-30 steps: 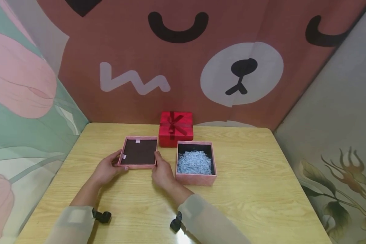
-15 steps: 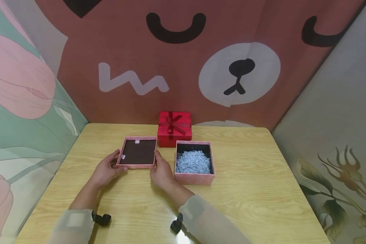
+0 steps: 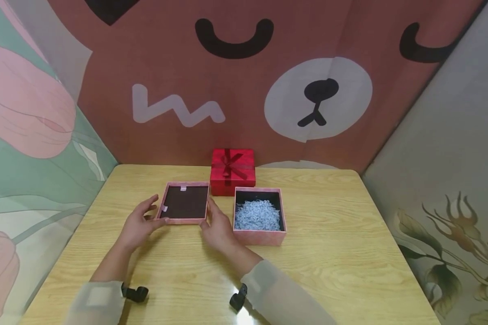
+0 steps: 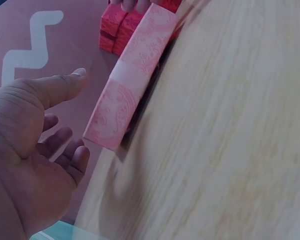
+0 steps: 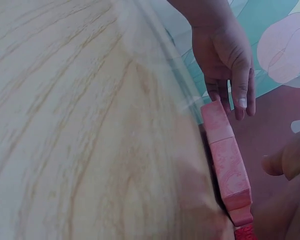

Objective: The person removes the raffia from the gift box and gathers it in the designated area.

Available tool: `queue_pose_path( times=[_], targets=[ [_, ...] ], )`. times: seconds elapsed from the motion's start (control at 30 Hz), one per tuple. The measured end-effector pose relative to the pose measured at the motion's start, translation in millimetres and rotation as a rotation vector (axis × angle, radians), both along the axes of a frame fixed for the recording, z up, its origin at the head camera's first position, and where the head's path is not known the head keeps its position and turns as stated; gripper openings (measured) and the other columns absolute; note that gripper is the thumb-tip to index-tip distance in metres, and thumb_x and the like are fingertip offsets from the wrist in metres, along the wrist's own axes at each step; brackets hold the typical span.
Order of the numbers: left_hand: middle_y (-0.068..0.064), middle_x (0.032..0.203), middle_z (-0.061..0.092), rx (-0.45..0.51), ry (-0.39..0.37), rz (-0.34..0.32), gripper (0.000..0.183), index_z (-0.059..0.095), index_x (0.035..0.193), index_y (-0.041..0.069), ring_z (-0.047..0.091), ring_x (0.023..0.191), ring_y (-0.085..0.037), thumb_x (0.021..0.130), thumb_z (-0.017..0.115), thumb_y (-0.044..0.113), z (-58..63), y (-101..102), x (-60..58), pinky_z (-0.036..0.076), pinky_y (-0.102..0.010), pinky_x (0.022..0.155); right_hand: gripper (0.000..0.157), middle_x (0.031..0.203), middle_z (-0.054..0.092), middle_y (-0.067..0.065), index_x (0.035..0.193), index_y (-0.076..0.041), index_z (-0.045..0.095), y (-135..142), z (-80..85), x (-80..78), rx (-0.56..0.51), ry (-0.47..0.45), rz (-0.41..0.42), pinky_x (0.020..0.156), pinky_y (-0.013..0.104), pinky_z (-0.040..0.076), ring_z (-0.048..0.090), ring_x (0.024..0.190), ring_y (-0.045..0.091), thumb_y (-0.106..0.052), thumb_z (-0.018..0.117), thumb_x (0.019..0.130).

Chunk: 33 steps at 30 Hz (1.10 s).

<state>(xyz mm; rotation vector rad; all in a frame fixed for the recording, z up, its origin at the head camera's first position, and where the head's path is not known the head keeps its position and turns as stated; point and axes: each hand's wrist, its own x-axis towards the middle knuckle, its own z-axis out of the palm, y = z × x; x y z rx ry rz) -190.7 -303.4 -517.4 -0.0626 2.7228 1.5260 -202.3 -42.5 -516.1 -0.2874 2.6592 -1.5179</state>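
A shallow pink box lid lies inside-up on the table, its dark inner face showing two small pale tabs. My left hand is at the lid's left side with fingers spread; the left wrist view shows a gap between the thumb and the lid. At the lid's right edge is my right hand, fingers extended along that side and thumb by the front corner. In the right wrist view its thumb stands off the lid; whether its fingers touch the edge is hard to tell. Right of that hand sits a pink box holding pale blue shredded paper.
A red gift box with a dark ribbon bow stands at the back, against the wall panel and behind the pink box. The wooden table extends to the right and front. Printed cloths or panels border the back and both sides.
My left hand has let go of the lid and its fingers have spread away. The right hand's fingers have loosened at the right edge. The lid stays in place.
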Motion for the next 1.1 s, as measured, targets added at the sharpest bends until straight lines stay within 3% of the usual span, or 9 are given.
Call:
queue_pose_path(
  times=[0.2,0.43,0.77,0.9,1.1],
  targets=[
    [-0.017,0.161,0.039,0.026,0.041,-0.012,0.090,0.035,0.162,0.010,0.046,0.138,-0.039,0.090,0.084,0.033,4.9,7,-1.5,0.046,-0.055,0.107,0.077,0.158,0.047,0.004,0.164,-0.018,0.032,3,11.2,2.4,-0.063,-0.016,0.012,0.119,0.038,0.038,0.045,0.145,0.020,-0.009,0.069,0.097],
    [-0.016,0.157,0.042,0.024,0.072,-0.013,0.089,0.038,0.161,0.009,0.048,0.134,-0.038,0.089,0.085,0.034,12.1,18,-2.5,0.046,-0.054,0.107,0.075,0.162,0.042,-0.007,0.163,-0.026,0.035,8,32.8,7.2,-0.286,-0.135,0.035,0.114,0.033,0.042,0.039,0.148,0.010,-0.017,0.072,0.099],
    [-0.017,0.157,0.041,0.067,0.086,-0.049,0.084,0.040,0.160,0.013,0.045,0.136,-0.041,0.090,0.084,0.028,15.2,34,-3.9,0.040,-0.060,0.114,0.070,0.160,0.046,0.008,0.160,-0.014,0.040,31,59.1,7.7,-0.427,-0.080,0.109,0.115,0.037,0.041,0.045,0.146,0.020,-0.014,0.072,0.098],
    [-0.018,0.156,0.043,0.071,0.107,-0.067,0.083,0.042,0.159,0.014,0.046,0.136,-0.041,0.089,0.085,0.027,17.8,41,-4.8,0.042,-0.057,0.112,0.068,0.158,0.050,0.008,0.159,-0.013,0.043,44,64.6,4.6,-0.409,-0.045,0.129,0.115,0.039,0.043,0.048,0.144,0.019,-0.015,0.072,0.098],
    [-0.019,0.155,0.043,0.101,0.112,-0.108,0.083,0.044,0.158,0.016,0.046,0.139,-0.040,0.088,0.086,0.028,22.3,55,-6.0,0.042,-0.057,0.114,0.069,0.155,0.051,-0.008,0.158,-0.027,0.044,64,68.2,2.5,-0.295,-0.049,0.112,0.113,0.039,0.046,0.052,0.140,0.019,-0.025,0.075,0.097]
  ],
)
